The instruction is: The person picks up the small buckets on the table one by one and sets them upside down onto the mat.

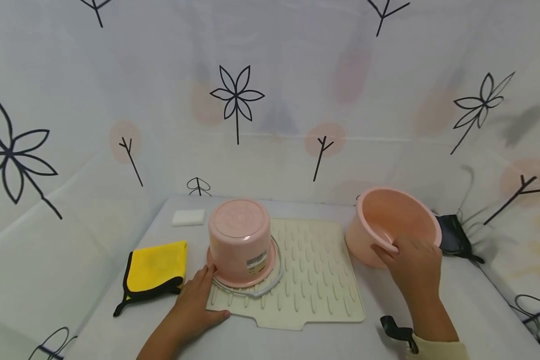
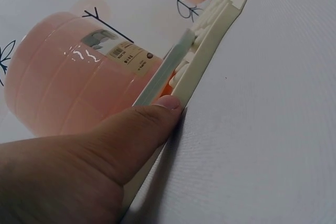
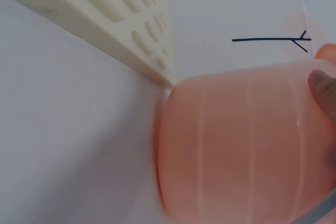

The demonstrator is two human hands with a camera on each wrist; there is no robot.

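Note:
A pink bucket (image 1: pixel 239 240) stands upside down on the cream ribbed drying mat (image 1: pixel 317 280), its grey handle (image 1: pixel 270 287) lying round the rim. My left hand (image 1: pixel 191 305) rests at the mat's front left corner. Its fingers reach beside the upturned bucket's rim, and in the left wrist view the thumb (image 2: pixel 152 119) touches the mat's edge. To the right of the mat, a second pink bucket (image 1: pixel 357 245) sits with its mouth up, tilted toward me. My right hand (image 1: pixel 416 272) grips its near rim, thumb outside; the fingers inside are partly hidden.
A yellow cloth with black trim (image 1: pixel 157 265) lies left of the mat. Behind it is a white block (image 1: pixel 188 218). A dark cloth (image 1: pixel 454 237) lies behind the right bucket. A patterned white sheet (image 1: pixel 274 100) hangs at the back and sides.

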